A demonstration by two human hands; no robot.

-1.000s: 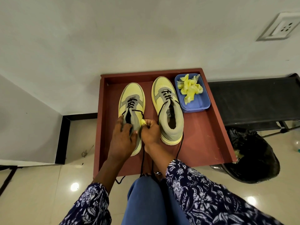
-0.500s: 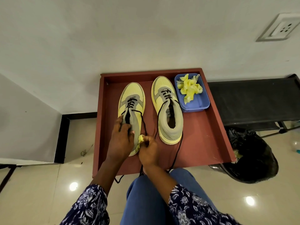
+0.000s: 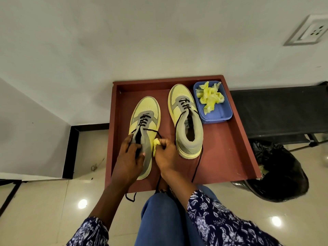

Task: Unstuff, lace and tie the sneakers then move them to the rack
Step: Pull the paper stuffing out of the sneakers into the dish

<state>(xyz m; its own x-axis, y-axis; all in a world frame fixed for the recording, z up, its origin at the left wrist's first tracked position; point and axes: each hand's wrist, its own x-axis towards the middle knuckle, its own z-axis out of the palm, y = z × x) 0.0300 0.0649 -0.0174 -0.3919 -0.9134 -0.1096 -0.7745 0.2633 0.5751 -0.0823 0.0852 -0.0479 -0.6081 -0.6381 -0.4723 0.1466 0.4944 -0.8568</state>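
While the left hand (image 3: 130, 158) grips the collar of the near yellow-grey sneaker (image 3: 144, 127) on the red tray (image 3: 229, 153), the right hand (image 3: 164, 154) pinches yellow stuffing paper (image 3: 156, 142) beside that sneaker, the second sneaker (image 3: 186, 119) farther right.

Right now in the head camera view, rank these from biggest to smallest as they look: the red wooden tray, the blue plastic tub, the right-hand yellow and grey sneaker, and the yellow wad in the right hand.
1. Red wooden tray
2. Right-hand yellow and grey sneaker
3. Blue plastic tub, looks somewhat smaller than the sneaker
4. Yellow wad, partly hidden by the right hand
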